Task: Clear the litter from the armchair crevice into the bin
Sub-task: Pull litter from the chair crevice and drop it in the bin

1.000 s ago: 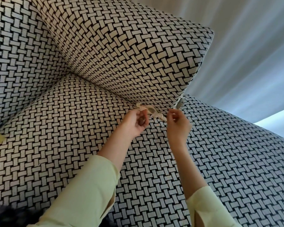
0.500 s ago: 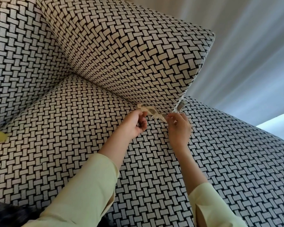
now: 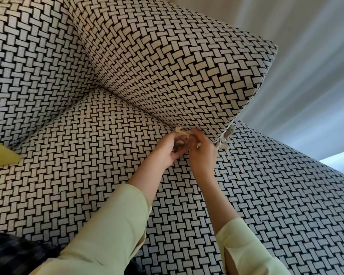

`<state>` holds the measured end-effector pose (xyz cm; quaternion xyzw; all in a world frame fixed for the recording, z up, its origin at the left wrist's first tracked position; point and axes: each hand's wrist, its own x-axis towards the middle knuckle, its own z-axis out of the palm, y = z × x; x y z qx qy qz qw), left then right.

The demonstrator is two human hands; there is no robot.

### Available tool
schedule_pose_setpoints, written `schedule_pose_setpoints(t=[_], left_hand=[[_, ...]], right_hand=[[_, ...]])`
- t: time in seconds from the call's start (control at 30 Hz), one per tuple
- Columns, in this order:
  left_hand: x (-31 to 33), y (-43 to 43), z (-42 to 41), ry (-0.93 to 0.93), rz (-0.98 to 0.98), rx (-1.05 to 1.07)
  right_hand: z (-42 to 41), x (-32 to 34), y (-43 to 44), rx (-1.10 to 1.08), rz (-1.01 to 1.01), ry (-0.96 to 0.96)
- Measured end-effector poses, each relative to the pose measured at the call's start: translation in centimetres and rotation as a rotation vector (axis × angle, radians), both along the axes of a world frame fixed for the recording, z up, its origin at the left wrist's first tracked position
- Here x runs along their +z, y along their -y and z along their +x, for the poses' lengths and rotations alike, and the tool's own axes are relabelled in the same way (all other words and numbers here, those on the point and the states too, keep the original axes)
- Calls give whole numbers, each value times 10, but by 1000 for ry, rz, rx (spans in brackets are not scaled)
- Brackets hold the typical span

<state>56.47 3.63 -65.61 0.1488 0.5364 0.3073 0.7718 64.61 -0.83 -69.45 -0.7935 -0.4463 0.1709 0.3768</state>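
The crumpled scrap [image 3: 181, 132] sits wedged in the crevice [image 3: 147, 114] where the cushion [image 3: 167, 66] meets the seat [image 3: 83, 159], just right of the middle of my view and at 12 o'clock from my knuckles. My left hand [image 3: 170, 148] is curled round its near end, thumb and fingertips pinching the pale, twisted paper. Something darker lies in that palm, but I cannot make out what. My right hand [image 3: 202, 153] comes in from 3 o'clock with its fingers bent onto the same scrap, a white bit showing between them. I judge the scrap to be light, soft and thin, the kind that tears if tugged by one loose corner, so I would hold it low, close to where it enters the gap, and draw it out along the seam rather than straight up. It weighs next to nothing, so a closed fist should carry it safely. At 3 o'clock from my right hand, some grey shreds [image 3: 224, 140] hang at the cushion's corner. I cannot tell whether they are litter or trim. A yellow thing [image 3: 2, 156] lies at 9 o'clock on the frame's edge. No bin is in view.
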Motion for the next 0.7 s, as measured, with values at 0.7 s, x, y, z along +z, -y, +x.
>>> schedule_pose_setpoints(t=[0.7], left_hand=[[11,-13,-53,62,-8,103]], right_hand=[[-3,17,-4,138,-140,425]])
